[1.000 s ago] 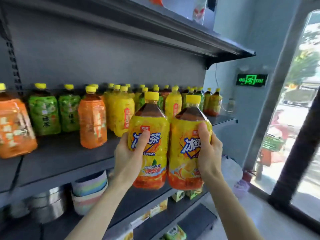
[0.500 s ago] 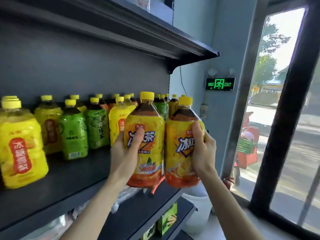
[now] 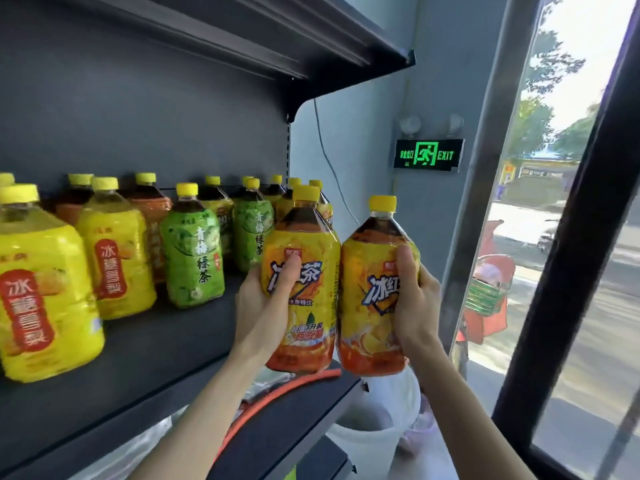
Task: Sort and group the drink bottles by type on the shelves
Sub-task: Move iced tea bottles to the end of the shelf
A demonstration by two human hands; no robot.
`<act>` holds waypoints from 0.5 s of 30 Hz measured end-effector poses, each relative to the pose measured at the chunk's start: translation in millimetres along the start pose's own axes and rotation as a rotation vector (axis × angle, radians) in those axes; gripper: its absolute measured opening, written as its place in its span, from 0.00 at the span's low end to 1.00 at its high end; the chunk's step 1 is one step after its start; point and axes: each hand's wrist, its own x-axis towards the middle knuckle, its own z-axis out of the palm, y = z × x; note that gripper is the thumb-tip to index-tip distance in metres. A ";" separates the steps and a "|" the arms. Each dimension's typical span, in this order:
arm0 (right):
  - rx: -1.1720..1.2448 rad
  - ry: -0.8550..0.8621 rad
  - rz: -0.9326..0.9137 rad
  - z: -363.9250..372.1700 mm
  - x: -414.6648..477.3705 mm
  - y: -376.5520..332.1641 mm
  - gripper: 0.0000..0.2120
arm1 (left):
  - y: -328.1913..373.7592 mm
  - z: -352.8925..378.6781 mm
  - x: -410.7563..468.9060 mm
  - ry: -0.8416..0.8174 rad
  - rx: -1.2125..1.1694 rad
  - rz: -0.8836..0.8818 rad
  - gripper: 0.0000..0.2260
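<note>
Two bare forearms reached up from the lower edge of the view. The left hand (image 3: 263, 306) gripped an iced-tea bottle (image 3: 311, 306) with a yellow and orange label, thumb pressed across the front of the label and fingers wrapped behind. The right hand (image 3: 417, 303) gripped a second iced-tea bottle (image 3: 370, 313) of the same kind in the same way. Both stood upright with yellow caps on, side by side and touching, at the right front corner of the shelf (image 3: 138, 362); whether either base rested on it could not be told. Below them a lower shelf (image 3: 294, 414) carried an orange hose (image 3: 277, 393), and a white bucket (image 3: 374, 431) stood just beyond its right end.

On the shelf, nearest at the far left, stood a large yellow bottle (image 3: 41, 299), then another yellow bottle (image 3: 117, 258) beside it. Further along stood a green tea bottle (image 3: 192, 251) and a second green tea bottle (image 3: 252, 233), just behind the left hand. A back row of mixed orange bottles (image 3: 152, 209) and others lined the grey rear panel. An upper shelf (image 3: 242, 36) hung overhead. On the far wall glowed a green exit sign (image 3: 428, 155), with a dark window frame (image 3: 568, 237) to its right.
</note>
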 end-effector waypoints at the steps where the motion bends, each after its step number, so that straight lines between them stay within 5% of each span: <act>1: 0.004 -0.023 0.001 -3.4 17.6 9.3 0.32 | -6.1 13.8 8.8 0.023 0.012 -0.003 0.32; 15: 0.182 -0.298 0.040 62.4 163.5 105.7 0.22 | -72.1 67.1 112.0 0.296 0.223 0.000 0.25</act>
